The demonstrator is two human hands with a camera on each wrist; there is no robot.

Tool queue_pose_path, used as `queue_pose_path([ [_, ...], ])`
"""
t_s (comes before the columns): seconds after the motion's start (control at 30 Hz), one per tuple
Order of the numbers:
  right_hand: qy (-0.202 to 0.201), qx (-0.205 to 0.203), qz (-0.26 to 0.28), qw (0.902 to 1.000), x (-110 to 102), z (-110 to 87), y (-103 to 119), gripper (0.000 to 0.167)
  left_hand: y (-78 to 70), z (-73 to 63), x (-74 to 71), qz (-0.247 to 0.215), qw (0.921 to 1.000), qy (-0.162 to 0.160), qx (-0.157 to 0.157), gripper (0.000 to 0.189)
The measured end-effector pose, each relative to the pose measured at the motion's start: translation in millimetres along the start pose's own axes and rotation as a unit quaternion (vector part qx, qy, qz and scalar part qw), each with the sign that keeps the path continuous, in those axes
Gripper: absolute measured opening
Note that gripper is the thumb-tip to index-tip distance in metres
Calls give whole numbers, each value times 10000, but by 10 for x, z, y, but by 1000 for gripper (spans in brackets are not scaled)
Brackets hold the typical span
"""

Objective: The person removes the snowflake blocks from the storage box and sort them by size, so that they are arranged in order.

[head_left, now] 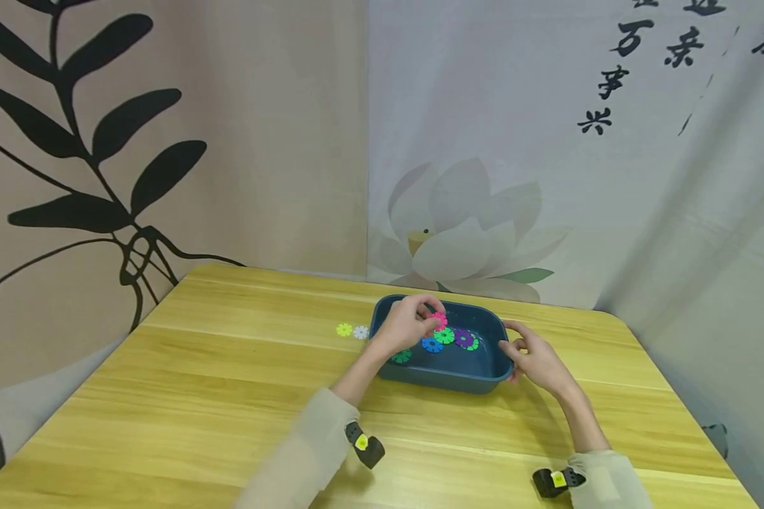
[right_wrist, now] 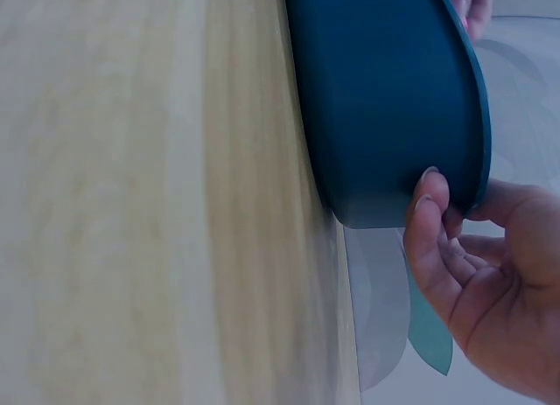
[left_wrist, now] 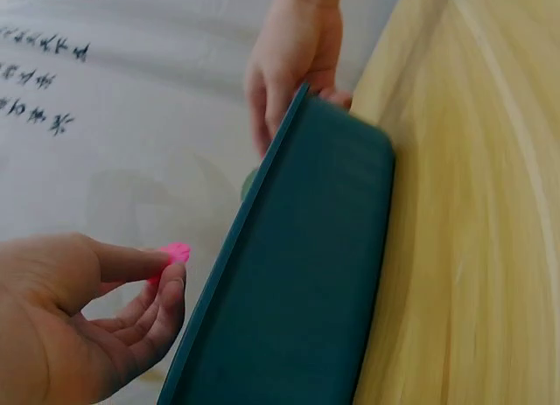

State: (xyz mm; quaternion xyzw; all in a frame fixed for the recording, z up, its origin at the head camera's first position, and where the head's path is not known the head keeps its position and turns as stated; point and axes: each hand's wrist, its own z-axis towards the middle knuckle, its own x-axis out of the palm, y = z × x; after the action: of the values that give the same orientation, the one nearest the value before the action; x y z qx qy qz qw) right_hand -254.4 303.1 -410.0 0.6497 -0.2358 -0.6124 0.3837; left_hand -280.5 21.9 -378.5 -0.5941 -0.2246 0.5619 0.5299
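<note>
A dark blue-green plastic tub stands on the table. Over its left half, my left hand pinches a pink notched plastic disc between thumb and fingertips. The left wrist view shows this pink disc just above the rim. My right hand grips the tub's right end, with fingers against the outer wall and the thumb at the rim. Inside lie a blue disc, a purple disc and several green ones, including a bright green disc and a darker green disc.
Left of the tub, a yellow disc and a white disc lie on the wooden table. A printed curtain hangs behind the table's far edge. Both sleeves carry a small black wrist camera.
</note>
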Motion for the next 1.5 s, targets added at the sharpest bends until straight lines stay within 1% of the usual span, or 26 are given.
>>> queue_pose_path([
  [0.13, -9, -7, 26, 10000, 1, -5, 14, 54, 114, -38, -208, -266, 9992, -283, -60, 11],
  [0.27, 15, -46, 54, 10000, 4, -7, 27, 54, 242, -86, -393, -413, 9970, -581, -307, 14],
  [0.37, 3, -42, 61, 10000, 10, -4, 27, 53, 329, -124, -508, -482, 9950, -706, -518, 14],
  [0.53, -7, -15, 17, 10000, 10, 3, 8, 53, 426, -184, -669, -626, 9918, -872, -691, 15],
  [0.7, 6, -22, 47, 10000, 10, 10, -5, 54, 527, -243, -818, -457, 9911, -979, -774, 14],
  [0.87, 17, -22, 54, 10000, 14, 13, -10, 53, 687, -301, -960, -302, 9897, -990, -994, 14],
  [0.93, 14, -18, 56, 10000, 15, 10, -7, 53, 759, -326, -1011, -291, 9881, -1012, -1125, 15],
  [1.07, 11, -10, 52, 10000, 15, 7, -11, 53, 951, -382, -1108, -166, 9838, -1072, -1427, 16],
  [1.2, 32, -13, 29, 10000, 12, 6, -15, 54, 1121, -434, -1177, 91, 9788, -1100, -1728, 16],
  [1.3, 43, -30, 11, 10000, 8, 4, -15, 55, 1169, -446, -1209, 328, 9771, -1068, -1813, 17],
  [1.5, 43, -29, 16, 10000, 10, 1, -5, 55, 1177, -438, -1230, 695, 9746, -1024, -1864, 18],
])
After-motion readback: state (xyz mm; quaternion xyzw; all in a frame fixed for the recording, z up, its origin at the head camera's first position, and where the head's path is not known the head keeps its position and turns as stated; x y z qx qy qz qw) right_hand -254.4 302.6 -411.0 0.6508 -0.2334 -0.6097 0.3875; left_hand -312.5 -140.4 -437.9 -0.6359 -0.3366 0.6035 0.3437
